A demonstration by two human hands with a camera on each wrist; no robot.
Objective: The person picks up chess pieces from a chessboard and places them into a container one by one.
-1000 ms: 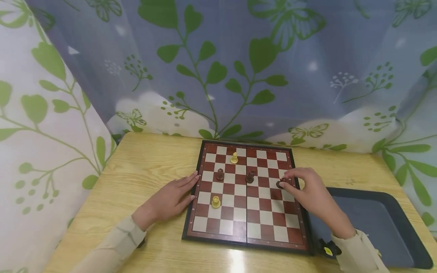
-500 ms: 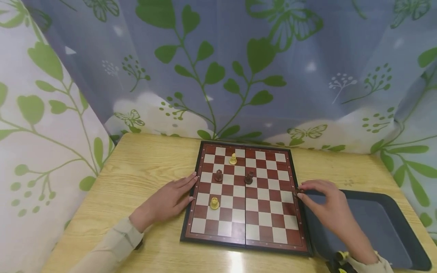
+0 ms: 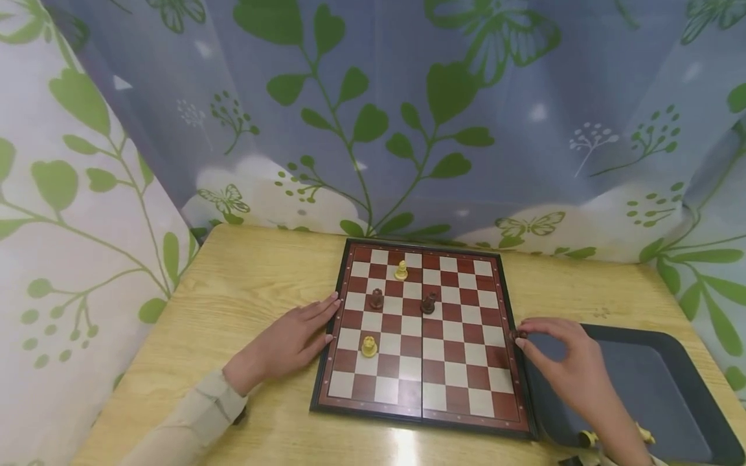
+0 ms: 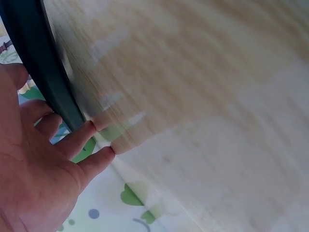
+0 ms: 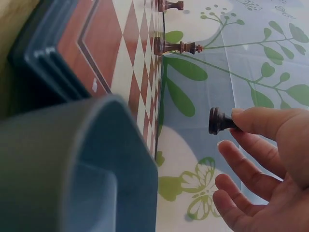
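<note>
My right hand (image 3: 574, 362) pinches a dark brown chess piece (image 5: 219, 121) between thumb and index finger; its top is hidden by the fingers. In the head view it overlaps the right edge of the chessboard (image 3: 399, 382), beside the tray. The right wrist view shows it raised, base pointing away from the hand. At the left edge of the board, the fingertips of my left hand (image 3: 282, 343) touch the frame, fingers extended. Standing on the squares are a dark king (image 5: 178, 47), another dark piece (image 3: 377, 298), a pale yellow pawn (image 3: 401, 270) and a yellow piece with a notched top (image 3: 369, 346).
A dark grey tray (image 3: 708, 414) sits right of the board, with yellow pieces (image 3: 645, 433) lying inside, partly covered by the right forearm. The wooden table (image 3: 262, 272) ends at a curtain (image 3: 396, 129) printed with leaves and butterflies.
My right hand has carried the dark piece from a square on the board's right side rightward and toward me, to the tray's edge. My left hand stays at the frame.
</note>
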